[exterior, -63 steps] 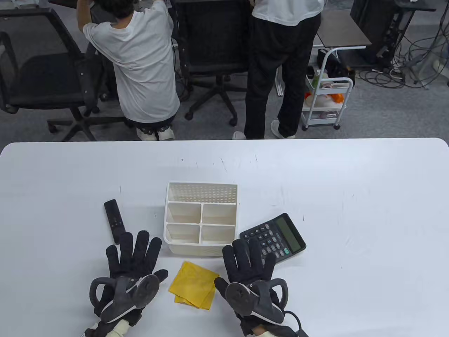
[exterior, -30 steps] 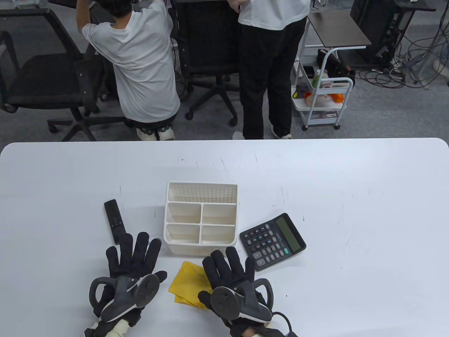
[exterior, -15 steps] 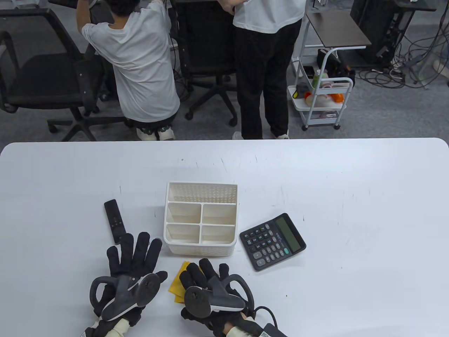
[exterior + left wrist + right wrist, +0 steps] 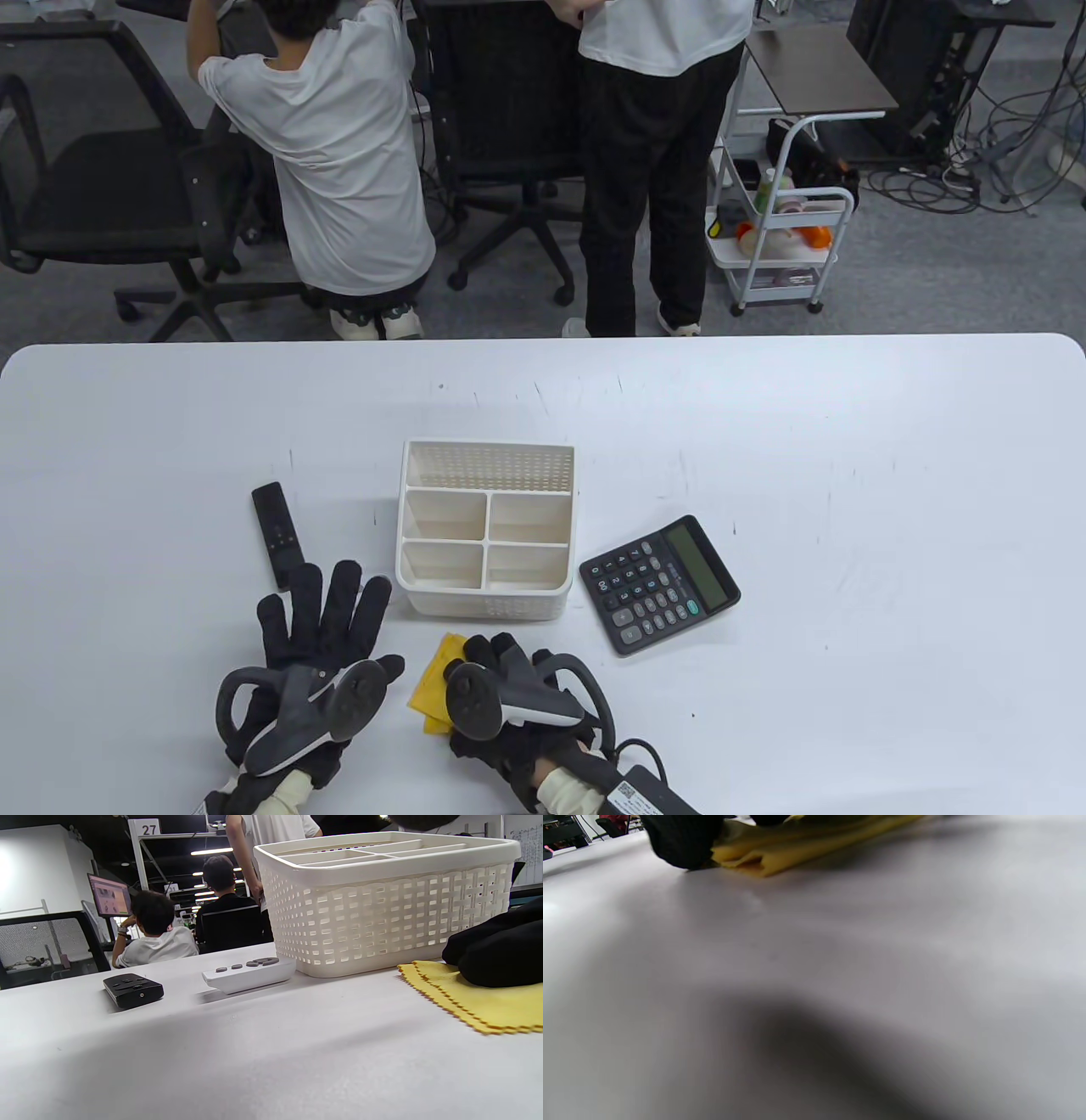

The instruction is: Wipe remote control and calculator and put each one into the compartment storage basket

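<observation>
Between remote control (image 4: 277,534) and calculator (image 4: 659,583), both hands, neither touching.

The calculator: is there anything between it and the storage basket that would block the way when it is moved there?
Nothing visible blocks it. The calculator lies flat just right of the storage basket, with only bare table in the gap. The basket's compartments look empty. The yellow cloth under the right hand lies nearer the person, off that path.
</observation>
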`<control>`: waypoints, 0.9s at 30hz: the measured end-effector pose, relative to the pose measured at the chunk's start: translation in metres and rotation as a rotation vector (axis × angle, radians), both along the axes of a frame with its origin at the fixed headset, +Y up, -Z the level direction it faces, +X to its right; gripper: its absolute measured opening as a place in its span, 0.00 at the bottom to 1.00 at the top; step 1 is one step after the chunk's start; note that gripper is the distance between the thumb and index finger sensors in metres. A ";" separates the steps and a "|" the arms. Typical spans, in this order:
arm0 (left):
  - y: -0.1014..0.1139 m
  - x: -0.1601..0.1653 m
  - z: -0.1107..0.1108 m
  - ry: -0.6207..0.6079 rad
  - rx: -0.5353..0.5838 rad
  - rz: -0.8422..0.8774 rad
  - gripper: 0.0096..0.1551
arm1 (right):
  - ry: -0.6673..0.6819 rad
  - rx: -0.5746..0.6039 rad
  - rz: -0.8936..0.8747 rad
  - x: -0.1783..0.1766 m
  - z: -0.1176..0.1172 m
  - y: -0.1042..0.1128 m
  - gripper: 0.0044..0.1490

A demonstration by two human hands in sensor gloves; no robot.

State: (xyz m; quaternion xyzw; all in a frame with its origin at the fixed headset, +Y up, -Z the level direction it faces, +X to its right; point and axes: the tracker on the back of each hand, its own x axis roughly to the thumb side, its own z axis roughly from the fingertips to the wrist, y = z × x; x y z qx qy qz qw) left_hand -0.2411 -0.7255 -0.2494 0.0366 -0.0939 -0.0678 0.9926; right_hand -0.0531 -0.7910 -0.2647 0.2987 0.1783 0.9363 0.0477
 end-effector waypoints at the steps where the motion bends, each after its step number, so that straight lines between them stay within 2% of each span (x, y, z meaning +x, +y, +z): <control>1: 0.000 0.000 0.000 0.000 -0.001 0.000 0.47 | -0.002 0.016 -0.003 0.000 0.000 0.001 0.45; 4: 0.000 0.000 0.000 0.002 -0.004 -0.002 0.47 | -0.004 0.072 -0.003 0.000 -0.001 0.004 0.39; 7: 0.000 0.000 0.000 0.004 -0.007 -0.002 0.48 | 0.026 0.222 0.025 0.001 -0.001 0.008 0.35; 10: -0.001 0.000 0.000 0.004 -0.007 -0.002 0.47 | 0.019 0.311 0.030 0.004 -0.001 0.013 0.31; 18: -0.001 0.000 -0.001 0.004 -0.009 -0.003 0.47 | -0.103 0.234 -0.124 0.033 -0.011 0.028 0.30; 27: -0.002 0.001 -0.001 0.005 -0.017 -0.008 0.47 | -0.223 0.292 -0.384 0.071 -0.010 0.064 0.30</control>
